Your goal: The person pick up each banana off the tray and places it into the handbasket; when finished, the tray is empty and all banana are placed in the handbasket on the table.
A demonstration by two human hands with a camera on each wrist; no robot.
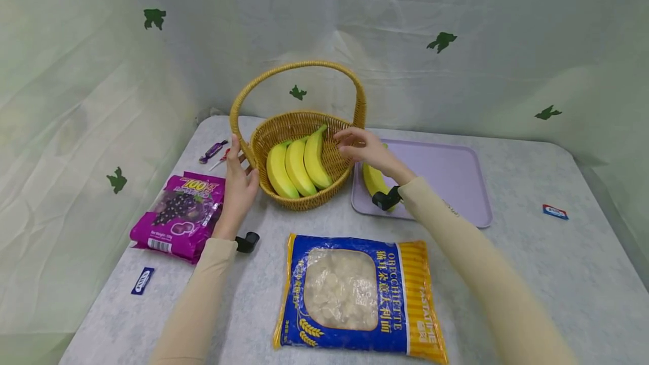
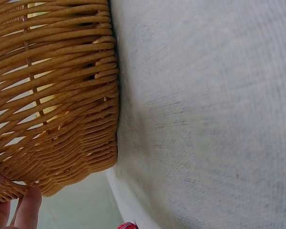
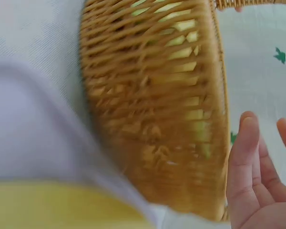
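Note:
A wicker basket (image 1: 304, 203) with a tall arched handle stands at the back of the table, with several yellow bananas (image 1: 294, 169) lying side by side inside. My left hand (image 1: 238, 182) holds the basket's left rim near the handle's foot; in the left wrist view its fingertips (image 2: 28, 207) lie against the wicker edge. Over the right rim hovers my right hand (image 1: 367, 151), fingers loosely bent and nothing between them, as the right wrist view also shows. Another banana (image 1: 373, 180) lies on a lilac tray (image 1: 436, 173), partly hidden under the right wrist.
A blue and yellow pasta bag (image 1: 339, 292) lies in front. On the left are a purple candy bag (image 1: 185, 216), a purple-wrapped candy (image 1: 213, 152), a lollipop (image 1: 221, 159) and a dark blue packet (image 1: 143, 280). A small red and blue packet (image 1: 555, 212) lies far right.

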